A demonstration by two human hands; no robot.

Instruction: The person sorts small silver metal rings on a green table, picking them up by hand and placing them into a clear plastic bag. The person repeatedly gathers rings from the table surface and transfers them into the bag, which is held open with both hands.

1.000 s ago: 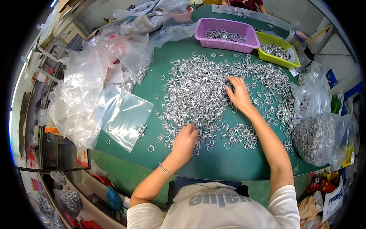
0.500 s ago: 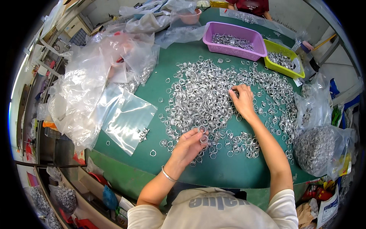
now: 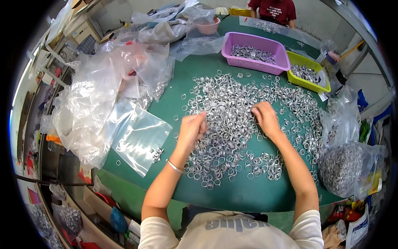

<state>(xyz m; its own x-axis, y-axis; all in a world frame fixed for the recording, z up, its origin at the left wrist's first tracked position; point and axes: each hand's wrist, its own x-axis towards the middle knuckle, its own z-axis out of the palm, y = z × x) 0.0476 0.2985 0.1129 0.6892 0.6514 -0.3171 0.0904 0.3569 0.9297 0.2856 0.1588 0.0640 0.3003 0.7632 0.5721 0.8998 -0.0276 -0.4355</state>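
Note:
A wide heap of small silver metal rings [image 3: 232, 120] covers the middle of a green table [image 3: 244, 195]. My left hand [image 3: 191, 129] is lifted over the heap's left side with fingers curled together, seemingly pinching rings. My right hand [image 3: 265, 118] rests palm down on the heap to the right, fingers pressed into the rings. A small clear bag [image 3: 141, 141] holding a few rings lies flat to the left of my left hand.
A purple tray [image 3: 256, 52] and a yellow-green tray [image 3: 309, 72] of rings stand at the far side. Crumpled clear plastic bags [image 3: 99, 95] pile up on the left. A full bag of rings [image 3: 346, 168] sits at the right edge. Another person in a dark red shirt [image 3: 273, 9] sits opposite.
My left hand has moved up from the near edge of the heap and lifted over its left side. My right hand has slid a little nearer on the heap.

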